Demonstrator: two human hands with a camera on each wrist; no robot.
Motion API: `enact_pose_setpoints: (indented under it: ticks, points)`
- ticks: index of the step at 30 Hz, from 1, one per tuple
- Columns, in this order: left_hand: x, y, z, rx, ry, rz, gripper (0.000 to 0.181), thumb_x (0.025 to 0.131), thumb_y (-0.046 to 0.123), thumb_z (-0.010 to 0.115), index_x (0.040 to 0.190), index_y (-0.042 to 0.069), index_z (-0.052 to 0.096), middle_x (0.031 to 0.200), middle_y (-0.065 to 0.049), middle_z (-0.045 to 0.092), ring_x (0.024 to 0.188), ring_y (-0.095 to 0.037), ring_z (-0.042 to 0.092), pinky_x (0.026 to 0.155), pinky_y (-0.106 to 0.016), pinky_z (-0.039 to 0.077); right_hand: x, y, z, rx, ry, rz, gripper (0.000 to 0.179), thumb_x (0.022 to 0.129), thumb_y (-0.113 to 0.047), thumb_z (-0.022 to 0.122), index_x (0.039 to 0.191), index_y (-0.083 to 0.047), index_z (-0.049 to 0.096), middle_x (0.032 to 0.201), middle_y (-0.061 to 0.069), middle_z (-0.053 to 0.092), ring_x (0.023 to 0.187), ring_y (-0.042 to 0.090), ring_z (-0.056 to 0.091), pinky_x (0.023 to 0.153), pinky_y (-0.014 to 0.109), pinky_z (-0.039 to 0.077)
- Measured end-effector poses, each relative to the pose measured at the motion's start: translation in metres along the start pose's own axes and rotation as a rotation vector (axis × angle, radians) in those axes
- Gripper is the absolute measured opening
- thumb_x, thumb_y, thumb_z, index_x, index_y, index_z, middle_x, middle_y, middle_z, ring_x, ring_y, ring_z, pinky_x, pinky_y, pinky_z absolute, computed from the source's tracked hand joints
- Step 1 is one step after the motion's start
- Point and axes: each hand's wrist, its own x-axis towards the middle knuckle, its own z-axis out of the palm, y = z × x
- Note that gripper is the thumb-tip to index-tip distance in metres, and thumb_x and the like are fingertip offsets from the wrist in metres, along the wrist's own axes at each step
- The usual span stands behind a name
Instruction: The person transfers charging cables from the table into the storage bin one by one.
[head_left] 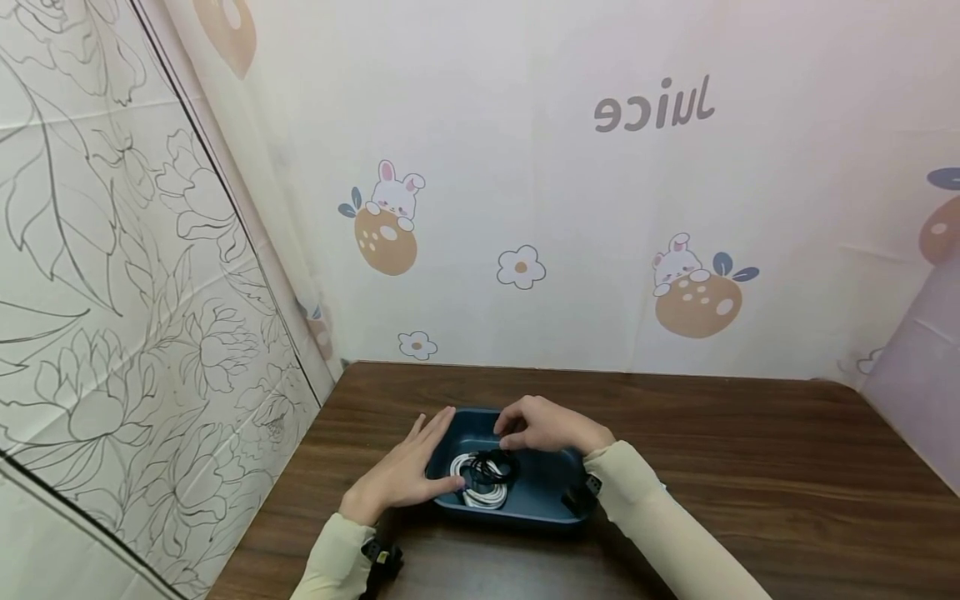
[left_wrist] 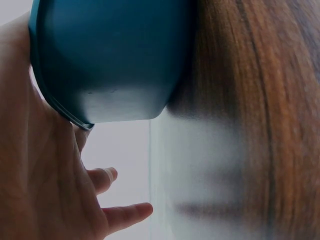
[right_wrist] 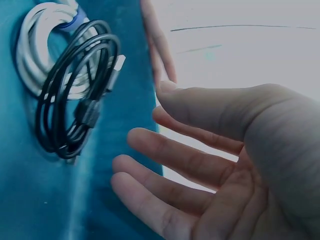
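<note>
A dark blue tray (head_left: pixel 540 487) with raised walls sits on the wooden table. Inside, toward its left end, lie a coiled white cable (head_left: pixel 487 499) and a coiled black USB cable (right_wrist: pixel 60 100), which partly overlaps the white one. A blue band wraps the white coil in the right wrist view. My left hand (head_left: pixel 408 471) rests on the tray's left rim, fingers spread and thumb reaching over the edge. My right hand (head_left: pixel 551 425) is above the tray's far side, fingers loosely bent and apart, holding nothing, near the black cable.
The brown wooden table (head_left: pixel 750 450) extends to the right of the tray. A patterned cloth (head_left: pixel 525 208) hangs behind it, and a floral panel (head_left: pixel 135 292) stands at the left. A wrist camera (head_left: pixel 382 557) is strapped to the left wrist.
</note>
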Motion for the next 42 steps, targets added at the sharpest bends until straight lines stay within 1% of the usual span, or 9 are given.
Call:
enact_pose_setpoints:
  ticks: [9, 15, 17, 20, 23, 26, 29, 33, 42]
  points:
    - [0.0, 0.0, 0.0, -0.004, 0.005, -0.003, 0.099, 0.094, 0.065, 0.061, 0.168, 0.029, 0.005, 0.175, -0.002, 0.01, 0.158, -0.048, 0.004, 0.115, -0.075, 0.025, -0.012, -0.006, -0.016, 0.009, 0.054, -0.033, 0.02, 0.1, -0.021, 0.07, 0.118, -0.013, 0.075, 0.113, 0.005, 0.075, 0.101, 0.021, 0.071, 0.084, 0.035, 0.06]
    - [-0.002, 0.001, -0.001, -0.007, 0.005, 0.002, 0.101, 0.094, 0.064, 0.061, 0.168, 0.025, 0.005, 0.175, 0.004, 0.006, 0.158, -0.046, 0.002, 0.119, -0.071, 0.024, -0.018, -0.005, -0.024, 0.014, 0.088, -0.046, 0.024, 0.1, -0.022, 0.069, 0.121, -0.01, 0.074, 0.117, 0.011, 0.075, 0.106, 0.022, 0.071, 0.088, 0.034, 0.06]
    - [-0.002, 0.002, -0.001, -0.008, 0.006, 0.003, 0.101, 0.094, 0.064, 0.062, 0.168, 0.025, 0.006, 0.174, 0.006, 0.006, 0.158, -0.046, 0.002, 0.119, -0.071, 0.024, -0.02, -0.003, -0.026, 0.015, 0.103, -0.048, 0.025, 0.1, -0.022, 0.069, 0.121, -0.008, 0.074, 0.117, 0.012, 0.074, 0.104, 0.022, 0.072, 0.086, 0.033, 0.06]
    - [-0.002, 0.002, 0.0, -0.005, 0.009, 0.004, 0.101, 0.093, 0.065, 0.062, 0.168, 0.024, 0.007, 0.174, 0.005, 0.006, 0.158, -0.046, 0.003, 0.118, -0.071, 0.025, -0.025, 0.0, -0.03, 0.005, 0.134, -0.042, 0.026, 0.1, -0.022, 0.069, 0.122, -0.009, 0.073, 0.117, 0.01, 0.074, 0.102, 0.02, 0.071, 0.084, 0.031, 0.06]
    - [-0.001, 0.001, 0.0, -0.004, 0.012, 0.009, 0.102, 0.093, 0.066, 0.061, 0.168, 0.023, 0.007, 0.175, 0.001, 0.008, 0.158, -0.047, 0.004, 0.117, -0.072, 0.026, -0.031, 0.002, -0.035, -0.008, 0.165, -0.034, 0.025, 0.101, -0.022, 0.069, 0.122, -0.011, 0.073, 0.116, 0.006, 0.074, 0.101, 0.02, 0.07, 0.083, 0.031, 0.059]
    - [0.0, 0.0, 0.0, -0.003, 0.009, 0.016, 0.102, 0.093, 0.066, 0.061, 0.168, 0.022, 0.007, 0.175, -0.002, 0.009, 0.158, -0.047, 0.004, 0.117, -0.072, 0.026, -0.038, 0.003, -0.041, -0.016, 0.188, -0.029, 0.024, 0.101, -0.023, 0.067, 0.122, -0.013, 0.073, 0.117, 0.007, 0.074, 0.103, 0.021, 0.07, 0.085, 0.035, 0.059]
    - [0.001, -0.001, 0.0, -0.001, 0.009, 0.024, 0.103, 0.093, 0.066, 0.061, 0.168, 0.021, 0.007, 0.175, -0.002, 0.008, 0.158, -0.047, 0.003, 0.118, -0.071, 0.025, -0.045, 0.005, -0.048, -0.024, 0.211, -0.028, 0.025, 0.102, -0.023, 0.067, 0.123, -0.011, 0.072, 0.117, 0.009, 0.074, 0.105, 0.021, 0.069, 0.089, 0.039, 0.059]
    - [0.003, -0.002, 0.0, 0.003, 0.012, 0.027, 0.103, 0.093, 0.066, 0.061, 0.168, 0.021, 0.007, 0.175, -0.002, 0.008, 0.158, -0.046, 0.003, 0.12, -0.069, 0.024, -0.054, 0.009, -0.054, -0.032, 0.246, -0.022, 0.025, 0.101, -0.023, 0.067, 0.123, -0.011, 0.072, 0.116, 0.007, 0.075, 0.106, 0.021, 0.07, 0.091, 0.042, 0.059]
    - [0.001, -0.001, 0.0, -0.002, 0.006, 0.029, 0.103, 0.093, 0.066, 0.061, 0.168, 0.022, 0.006, 0.175, -0.002, 0.007, 0.158, -0.046, 0.003, 0.12, -0.069, 0.024, -0.077, 0.02, -0.062, -0.007, 0.295, 0.02, 0.026, 0.101, -0.024, 0.067, 0.124, -0.013, 0.071, 0.118, 0.003, 0.074, 0.107, 0.019, 0.069, 0.089, 0.032, 0.058]
